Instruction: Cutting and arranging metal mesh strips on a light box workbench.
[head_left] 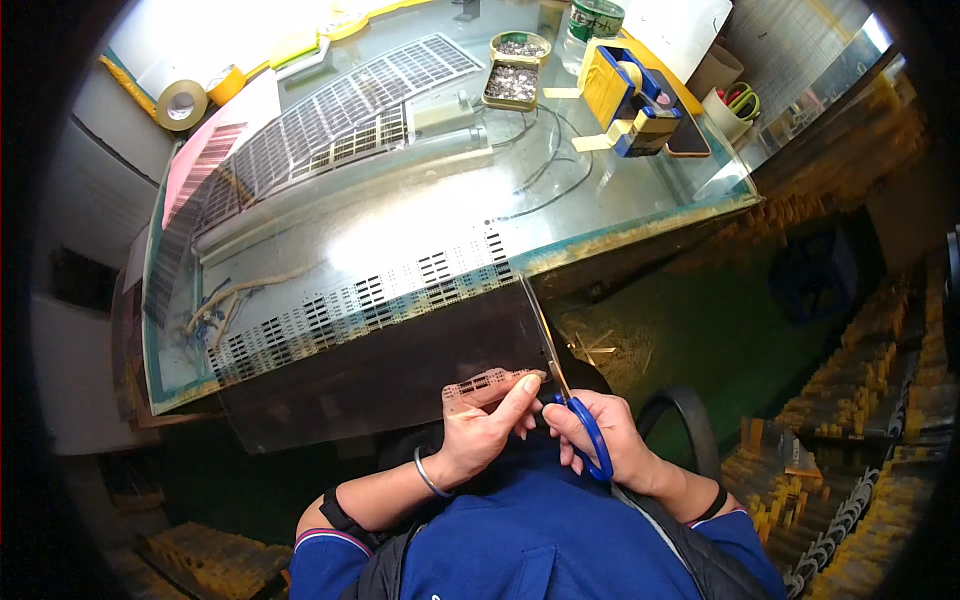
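Observation:
My right hand [612, 437] grips a pair of scissors [597, 443] by its blue handles, and the long metal blades point away from me. Those blades lie along the right edge of a large see-through film sheet [380, 385] with rows of black marks. Pinched between my left thumb and fingers is the near right corner of that sheet; my left hand [480, 432] sits just left of the scissors. The sheet's far part rests on the glass tabletop [600, 225], and its near part hangs over the front edge toward my lap. Whether the blades touch the film I cannot tell.
Toward the back right stand a tape dispenser [630, 95], a phone [690, 135] and a cup with green-handled scissors [735, 105]. Small tins [512, 83] hold tiny pieces. Patterned film sheets [330, 115] and tape rolls [182, 104] lie farther left. A black curved armrest [690, 420] is by my right arm.

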